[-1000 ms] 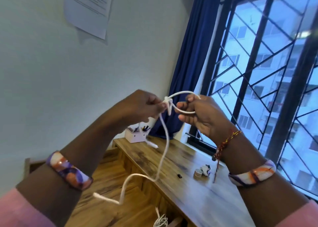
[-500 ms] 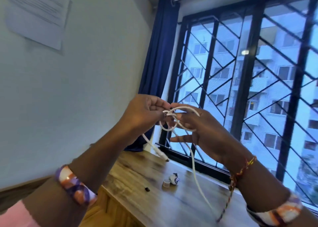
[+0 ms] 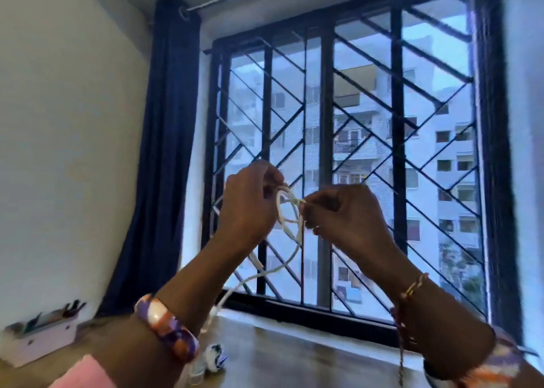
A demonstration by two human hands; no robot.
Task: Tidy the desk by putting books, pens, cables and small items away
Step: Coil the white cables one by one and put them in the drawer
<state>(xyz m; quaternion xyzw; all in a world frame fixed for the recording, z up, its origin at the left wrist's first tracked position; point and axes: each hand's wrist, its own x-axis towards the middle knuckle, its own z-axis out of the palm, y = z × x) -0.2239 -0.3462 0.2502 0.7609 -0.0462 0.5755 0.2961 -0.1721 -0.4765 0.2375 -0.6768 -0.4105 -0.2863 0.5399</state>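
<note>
Centrally, a barred window (image 3: pixel 347 164) is filling the background, with a dark blue curtain (image 3: pixel 164 158) hanging at its left edge. Below it, a wooden desk (image 3: pixel 309 358) is stretching across the bottom of the view. Both hands are being held up in front of the window, well above the desk. The left hand (image 3: pixel 250 208) is curling its fingers around a white cable (image 3: pixel 290 228), and the right hand (image 3: pixel 347 211) is pinching the same cable at a small loop between the two hands. The cable's free length is trailing down toward the desk behind the left forearm. A white organiser box (image 3: pixel 41 340) is sitting at far left, and a small patterned object (image 3: pixel 215 358), too blurred to identify, is lying on the desk.
</note>
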